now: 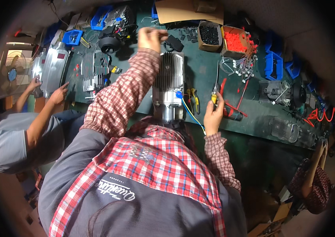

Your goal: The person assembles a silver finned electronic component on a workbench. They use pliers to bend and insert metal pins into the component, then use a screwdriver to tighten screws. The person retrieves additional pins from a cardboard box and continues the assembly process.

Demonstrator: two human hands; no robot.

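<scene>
My right hand (pixel 213 116) grips a screwdriver (pixel 214 96) with a yellow and black handle, its long shaft pointing away from me. My left hand (pixel 149 38) is raised over the far part of the bench, fingers curled together; whatever they pinch is too small to make out. Just right of it lies a black plastic part (pixel 174 43). Between my arms sits a finned silver metal housing (pixel 169 75) with a round metal end toward me. A blue connector (pixel 179 94) with yellow, blue and white wires hangs off its right side. Yellow and black pliers (pixel 194 100) lie beside the housing.
Cardboard boxes of black pieces (pixel 210 35) and red caps (pixel 236 41) stand at the back, near a wire bundle (pixel 246 65). Blue bins (pixel 273 65) stand right. Another finned housing (pixel 95 71) lies left. A co-worker (pixel 21 134) works at left; another person's arm (pixel 314 173) shows right.
</scene>
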